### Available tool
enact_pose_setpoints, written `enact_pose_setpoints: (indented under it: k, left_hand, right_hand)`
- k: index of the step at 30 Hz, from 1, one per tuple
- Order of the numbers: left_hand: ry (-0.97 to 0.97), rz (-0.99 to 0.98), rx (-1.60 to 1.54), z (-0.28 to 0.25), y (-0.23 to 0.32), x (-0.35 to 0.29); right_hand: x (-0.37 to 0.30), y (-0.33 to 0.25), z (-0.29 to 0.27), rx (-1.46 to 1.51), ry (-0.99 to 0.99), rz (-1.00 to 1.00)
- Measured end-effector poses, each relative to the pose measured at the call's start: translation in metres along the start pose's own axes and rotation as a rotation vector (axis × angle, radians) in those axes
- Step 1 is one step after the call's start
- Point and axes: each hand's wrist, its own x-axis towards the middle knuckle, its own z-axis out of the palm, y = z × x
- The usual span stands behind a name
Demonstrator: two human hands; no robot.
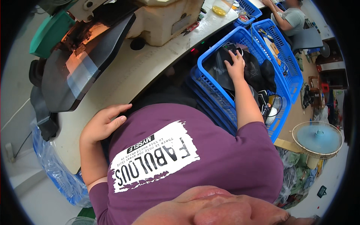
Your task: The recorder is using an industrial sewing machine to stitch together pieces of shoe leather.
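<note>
My right hand (235, 68) reaches into a blue plastic basket (219, 40) on the right. Its fingers are spread over dark items (258, 73) lying in there, which look like black fabric or plastic pieces. Whether the fingertips press on one of them is hard to tell. My left hand (107, 119) lies at the near edge of the pale worktable (123, 71), beside my belly. Its fingers are stretched out with the thumb apart, and it holds nothing.
A beige machine (165, 22) stands on the table, with a dark flat platform (84, 69) under orange light. Another blue basket (296, 77) sits farther right. A fan (318, 138) stands at the lower right. A co-worker (290, 20) sits at the far right.
</note>
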Motion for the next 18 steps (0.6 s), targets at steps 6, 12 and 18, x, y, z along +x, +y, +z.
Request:
enact_pose_setpoints:
  k: [6, 12, 18]
  left_hand:
    - [0.055, -0.081, 0.032, -0.001, -0.011, -0.014]
    - [0.168, -0.177, -0.048, -0.007, -0.035, -0.047]
    - [0.410, -0.214, -0.102, -0.034, -0.050, -0.116]
  right_hand:
    - [0.002, -0.028, 0.001, -0.229, -0.063, -0.122]
    - [0.015, -0.039, -0.009, -0.351, -0.135, 0.097]
    - [0.002, -0.011, -0.002, -0.372, -0.073, 0.142]
